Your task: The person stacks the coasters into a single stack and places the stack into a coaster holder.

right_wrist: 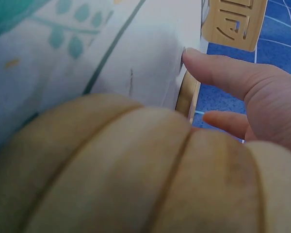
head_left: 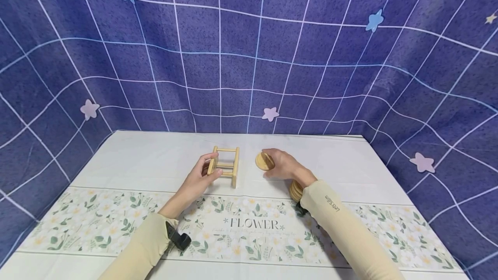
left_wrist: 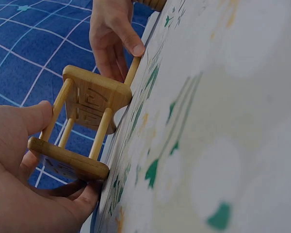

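My left hand (head_left: 197, 179) grips a small wooden rack (head_left: 236, 163) by its left end panel, thumb on the near side and fingers behind. In the left wrist view, dowels join the rack's two carved end panels, and no disc shows between them. To its right, my right hand (head_left: 285, 165) holds a round wooden coaster (head_left: 263, 162) at its edge. The right wrist view shows only that coaster's rim (right_wrist: 186, 94) between thumb and fingers. Beneath the right forearm, a stack of wooden coasters (head_left: 294, 191) is partly hidden by the sleeve; it fills the lower right wrist view.
A white tablecloth (head_left: 155, 150) with a floral band and the word FLOWER covers the table. Blue gridded fabric (head_left: 241, 72) with stars hangs behind and along both sides. A black wrist camera (head_left: 180, 237) sits on the left sleeve.
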`<state>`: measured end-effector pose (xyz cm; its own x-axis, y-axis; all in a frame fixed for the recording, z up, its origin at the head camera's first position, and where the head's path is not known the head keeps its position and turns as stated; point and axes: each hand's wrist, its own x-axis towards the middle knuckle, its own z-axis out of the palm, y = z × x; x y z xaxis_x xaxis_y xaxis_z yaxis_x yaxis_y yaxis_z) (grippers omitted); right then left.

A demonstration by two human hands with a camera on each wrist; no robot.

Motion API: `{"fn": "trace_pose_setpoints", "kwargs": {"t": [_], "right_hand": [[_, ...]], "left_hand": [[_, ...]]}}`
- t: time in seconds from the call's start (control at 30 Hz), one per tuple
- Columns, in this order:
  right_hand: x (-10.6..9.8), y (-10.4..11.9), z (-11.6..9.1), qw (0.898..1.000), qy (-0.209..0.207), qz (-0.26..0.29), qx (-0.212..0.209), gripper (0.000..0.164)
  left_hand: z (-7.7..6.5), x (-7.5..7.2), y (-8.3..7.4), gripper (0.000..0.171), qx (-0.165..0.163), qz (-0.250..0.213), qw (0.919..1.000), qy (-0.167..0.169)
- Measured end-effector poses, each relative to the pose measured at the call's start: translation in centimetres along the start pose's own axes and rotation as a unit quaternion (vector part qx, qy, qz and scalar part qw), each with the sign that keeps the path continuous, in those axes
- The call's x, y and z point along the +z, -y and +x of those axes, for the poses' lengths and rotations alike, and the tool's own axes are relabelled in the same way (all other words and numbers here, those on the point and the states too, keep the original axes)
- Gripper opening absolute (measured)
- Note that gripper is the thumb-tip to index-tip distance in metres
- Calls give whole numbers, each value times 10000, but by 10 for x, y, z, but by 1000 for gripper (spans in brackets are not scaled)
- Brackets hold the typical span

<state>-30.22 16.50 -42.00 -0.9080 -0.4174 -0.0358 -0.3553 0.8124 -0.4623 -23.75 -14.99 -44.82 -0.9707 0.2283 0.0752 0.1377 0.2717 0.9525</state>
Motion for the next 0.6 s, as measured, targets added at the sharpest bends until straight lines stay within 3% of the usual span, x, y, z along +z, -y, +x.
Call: {"fn": "trace_pose_setpoints", "kwargs": {"t": [0.27, 0.6], "right_hand": [[0, 0, 1, 9996, -51, -225, -140, 89], [0, 1, 0, 9997, 15, -243, -30, 89]], "left_hand": [[-1, 0, 0, 66, -10, -22, 10000, 3], [2, 0, 4, 67, -32, 92, 10000, 4]]}}
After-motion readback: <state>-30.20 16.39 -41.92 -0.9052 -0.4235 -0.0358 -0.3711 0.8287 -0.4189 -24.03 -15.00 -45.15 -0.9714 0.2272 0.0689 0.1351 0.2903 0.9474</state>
